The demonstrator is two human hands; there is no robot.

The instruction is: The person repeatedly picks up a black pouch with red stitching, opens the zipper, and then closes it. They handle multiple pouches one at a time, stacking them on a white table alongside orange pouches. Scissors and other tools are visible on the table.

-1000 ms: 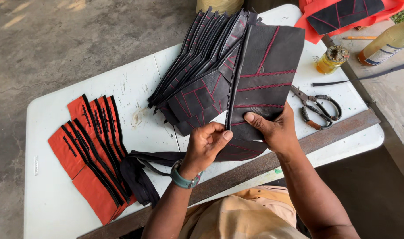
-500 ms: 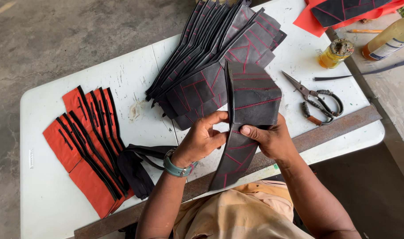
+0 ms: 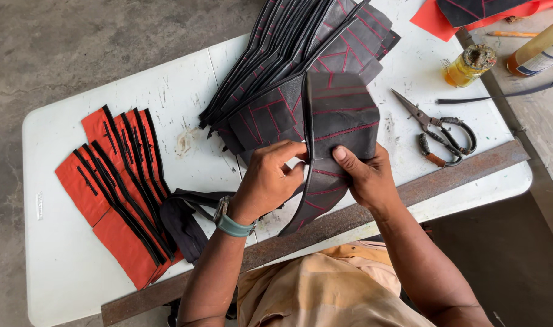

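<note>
Both hands hold one black leather panel with red stitch lines (image 3: 340,115), folded along a raised middle seam, above the near half of a white table (image 3: 52,260). My left hand (image 3: 270,178) pinches the seam from the left, thumb and fingers closed on it. My right hand (image 3: 364,172) grips the panel's right side, thumb pressed on its face. Behind the panel lies a fanned stack of similar black stitched panels (image 3: 288,66).
Red leather pieces with black strips (image 3: 116,188) lie at the left, a dark strap bundle (image 3: 182,221) beside them. Scissors (image 3: 437,130), a glue jar (image 3: 467,63) and a bottle (image 3: 540,51) sit at the right. A rusty metal bar (image 3: 458,172) runs along the near edge.
The panel has been folded narrower along its seam and drawn toward me. Both hands have closed in together on it.
</note>
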